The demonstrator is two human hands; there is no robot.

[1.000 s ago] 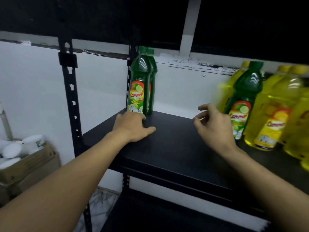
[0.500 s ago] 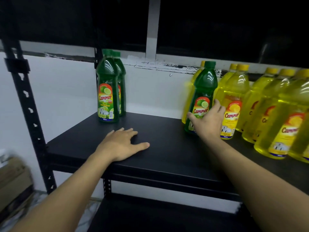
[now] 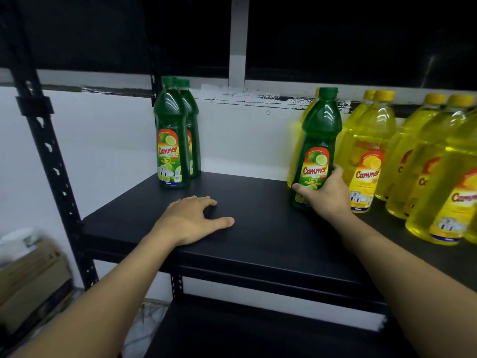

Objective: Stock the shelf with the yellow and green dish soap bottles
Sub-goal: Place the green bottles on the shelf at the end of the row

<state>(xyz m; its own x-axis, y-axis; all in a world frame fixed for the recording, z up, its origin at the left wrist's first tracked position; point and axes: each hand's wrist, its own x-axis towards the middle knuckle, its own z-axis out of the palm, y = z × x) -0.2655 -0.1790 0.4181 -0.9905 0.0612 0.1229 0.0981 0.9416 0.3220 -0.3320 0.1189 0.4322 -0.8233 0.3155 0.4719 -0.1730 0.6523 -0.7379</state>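
The right hand gripped the lower body of a green dish soap bottle, thumb on its left side and fingers curled round its right, at the left end of the row of yellow bottles on the black shelf. The left hand lay flat and relaxed, palm down, on the shelf's near middle, holding nothing. Two more green bottles stood together at the far left, well apart from the gripped one.
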